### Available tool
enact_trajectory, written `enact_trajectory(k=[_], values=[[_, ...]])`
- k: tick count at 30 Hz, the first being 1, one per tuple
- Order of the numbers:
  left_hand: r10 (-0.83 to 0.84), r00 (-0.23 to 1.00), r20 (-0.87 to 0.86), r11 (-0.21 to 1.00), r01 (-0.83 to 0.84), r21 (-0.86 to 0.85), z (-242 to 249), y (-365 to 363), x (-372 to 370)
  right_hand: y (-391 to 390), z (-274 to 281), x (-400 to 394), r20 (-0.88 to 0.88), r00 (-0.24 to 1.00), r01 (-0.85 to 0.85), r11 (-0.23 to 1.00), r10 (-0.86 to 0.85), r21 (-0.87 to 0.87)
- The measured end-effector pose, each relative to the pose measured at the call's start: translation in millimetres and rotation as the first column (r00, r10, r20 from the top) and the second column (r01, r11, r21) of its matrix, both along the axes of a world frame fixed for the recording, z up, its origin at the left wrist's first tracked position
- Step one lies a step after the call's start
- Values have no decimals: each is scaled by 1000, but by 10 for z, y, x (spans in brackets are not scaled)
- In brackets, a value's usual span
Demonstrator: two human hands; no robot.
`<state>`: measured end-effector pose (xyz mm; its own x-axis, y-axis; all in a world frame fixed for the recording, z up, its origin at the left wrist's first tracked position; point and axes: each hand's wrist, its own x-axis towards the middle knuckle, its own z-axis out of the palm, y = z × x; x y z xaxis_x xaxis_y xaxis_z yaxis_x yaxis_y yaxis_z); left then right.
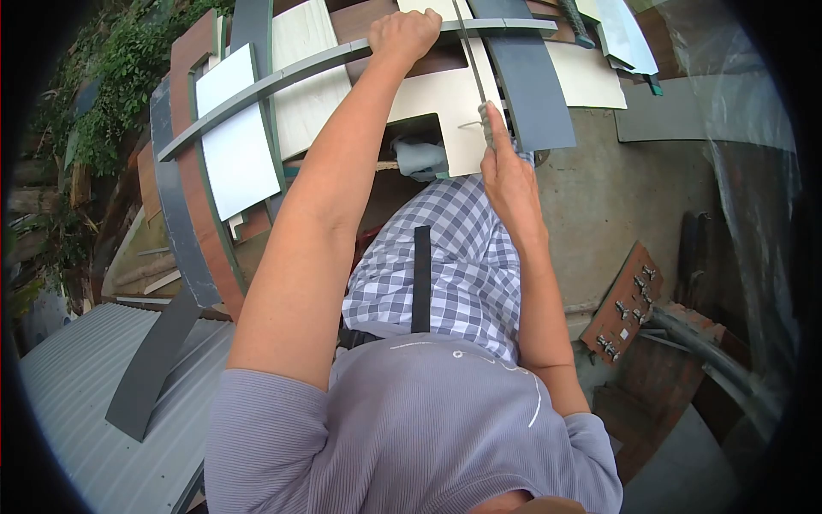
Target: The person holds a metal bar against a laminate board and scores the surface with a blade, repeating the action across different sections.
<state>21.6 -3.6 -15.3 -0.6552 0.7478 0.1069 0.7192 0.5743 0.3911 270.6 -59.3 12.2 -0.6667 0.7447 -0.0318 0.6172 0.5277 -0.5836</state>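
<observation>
A long grey metal bar lies across several boards, running from lower left to upper right. My left hand is closed on this bar near the top centre. A thin dark blade crosses the bar to the right of that hand. Its wrapped handle is in my right hand, with the fingers closed around it and partly hidden. Under the blade is a cream board with a cut-out, beside a dark grey board.
A white panel and brown strips lie at the left. A brown board with metal fittings leans at the right, near a pipe. Corrugated sheet is at lower left. Plastic sheeting hangs at the right.
</observation>
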Motion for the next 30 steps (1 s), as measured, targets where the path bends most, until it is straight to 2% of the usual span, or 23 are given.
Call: enact_trajectory(k=[4,6,8,10,14,19,23,26,30], values=[[20,999,32,1000,-20,-1,2,-1,-9,328,0,-447,21,999,27,999,-27,-31],[19,1000,11,999,-18,-26,49,6,-3,399,-25,-555,-6,1000,17,999,-17,30],[21,1000,0,998,-21,-61,45,-18,22,377,-42,-517,-22,999,24,1000,-24,5],[-9,998,57,999,11,-40,52,-50,52,292,-18,-450,-36,999,26,999,-27,-25],[-13,998,61,1000,14,-16,48,-50,33,-59,-89,-163,2,999,34,999,-34,-20],[-50,999,-18,999,50,19,58,-81,52,-168,-52,96,-18,1000,10,1000,-10,-18],[-6,999,41,1000,6,-3,45,-56,39,163,13,-252,-65,998,4,1000,-4,-1],[1,999,45,1000,-1,-10,65,-36,36,351,-1,-475,-23,1000,-2,999,3,42],[-8,999,52,1000,10,-28,65,-58,72,333,8,-480,-13,999,40,998,-40,-50]])
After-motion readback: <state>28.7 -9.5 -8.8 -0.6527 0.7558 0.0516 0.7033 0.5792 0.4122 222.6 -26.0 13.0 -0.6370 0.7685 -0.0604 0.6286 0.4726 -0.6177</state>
